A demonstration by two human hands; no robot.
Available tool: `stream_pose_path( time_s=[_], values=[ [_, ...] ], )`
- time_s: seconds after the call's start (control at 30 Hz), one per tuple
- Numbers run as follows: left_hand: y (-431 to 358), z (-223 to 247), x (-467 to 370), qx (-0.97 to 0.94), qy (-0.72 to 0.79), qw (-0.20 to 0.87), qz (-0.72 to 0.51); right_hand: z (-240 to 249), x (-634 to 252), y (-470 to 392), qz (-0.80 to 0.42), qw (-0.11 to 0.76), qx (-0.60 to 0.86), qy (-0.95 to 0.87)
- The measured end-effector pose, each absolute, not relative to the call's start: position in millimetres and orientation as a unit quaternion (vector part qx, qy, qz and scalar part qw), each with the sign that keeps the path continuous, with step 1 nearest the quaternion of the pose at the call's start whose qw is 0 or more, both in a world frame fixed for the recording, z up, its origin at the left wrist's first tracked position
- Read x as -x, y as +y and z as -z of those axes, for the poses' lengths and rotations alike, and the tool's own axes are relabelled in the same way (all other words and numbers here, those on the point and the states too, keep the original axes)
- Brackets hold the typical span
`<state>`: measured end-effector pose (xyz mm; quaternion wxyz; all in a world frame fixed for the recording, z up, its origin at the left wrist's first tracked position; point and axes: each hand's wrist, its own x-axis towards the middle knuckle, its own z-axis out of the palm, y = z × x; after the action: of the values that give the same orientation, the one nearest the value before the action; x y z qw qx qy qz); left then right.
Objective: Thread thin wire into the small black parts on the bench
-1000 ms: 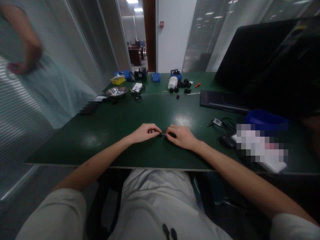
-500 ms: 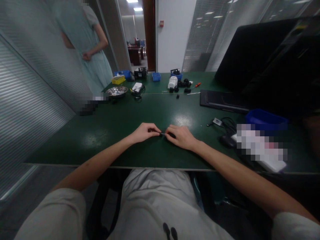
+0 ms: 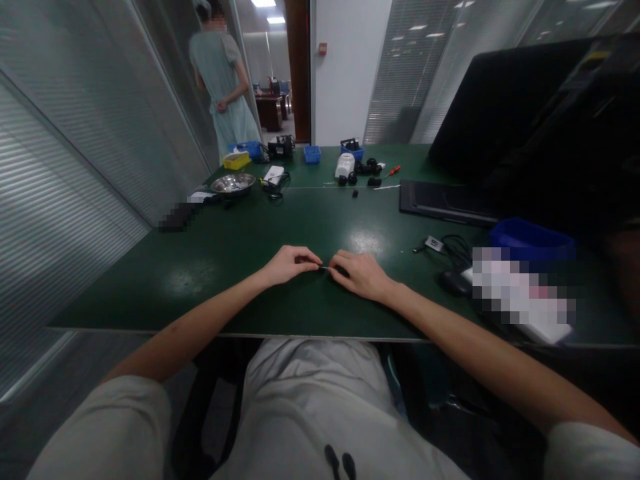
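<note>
My left hand [image 3: 294, 264] and my right hand [image 3: 361, 272] face each other low over the green table [image 3: 280, 227], close to its front edge. Between their fingertips is a small thin piece [image 3: 324, 267], dark at its left end and pale metallic towards the right. Thumb and forefinger of my left hand pinch the dark end. At the other end, the fingers of my right hand are closed on the metallic part. The piece is too small to name, and the fingertips hide much of it.
Right of my hands lie a cable with a white tag [image 3: 434, 244], a computer mouse [image 3: 455, 283] and a blue bin [image 3: 530, 239]. Farther back are a laptop [image 3: 445, 200], a metal bowl [image 3: 233, 185], a red screwdriver [image 3: 395, 171] and small blue baskets [image 3: 312, 155]. A person [image 3: 225, 87] stands at back left.
The person at the back has walked farther away, towards the doorway. My hands stay in nearly the same place, still pinching the small piece.
</note>
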<state>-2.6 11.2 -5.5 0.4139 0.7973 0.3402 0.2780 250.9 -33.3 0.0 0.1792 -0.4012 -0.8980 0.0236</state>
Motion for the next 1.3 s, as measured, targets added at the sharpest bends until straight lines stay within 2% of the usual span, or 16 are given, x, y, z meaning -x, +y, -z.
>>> stream_pose_path(
  time_s=[0.2, 0.5, 0.8, 1.0, 1.17, 1.3],
  values=[
    [11, 5, 2, -0.777, 0.333, 0.453, -0.282, 1, -251, -32, -0.043, 0.199, 0.400, -0.894],
    [4, -1, 1, -0.857, 0.290, 0.322, -0.279, -2, -250, -34, -0.018, 0.170, 0.402, -0.899],
    [3, 1, -1, -0.842, 0.300, 0.346, -0.286, -2, -248, -36, -0.015, 0.176, 0.403, -0.898],
    [1, -1, 0, -0.857, 0.275, 0.328, -0.288, -5, -248, -37, -0.008, 0.159, 0.401, -0.902],
    [1, -2, 0, -0.844, 0.319, 0.326, -0.280, -6, -247, -37, 0.002, 0.143, 0.406, -0.903],
    [5, -1, 1, -0.844, 0.339, 0.283, -0.304, -8, -245, -37, -0.001, 0.132, 0.408, -0.903]
  ],
)
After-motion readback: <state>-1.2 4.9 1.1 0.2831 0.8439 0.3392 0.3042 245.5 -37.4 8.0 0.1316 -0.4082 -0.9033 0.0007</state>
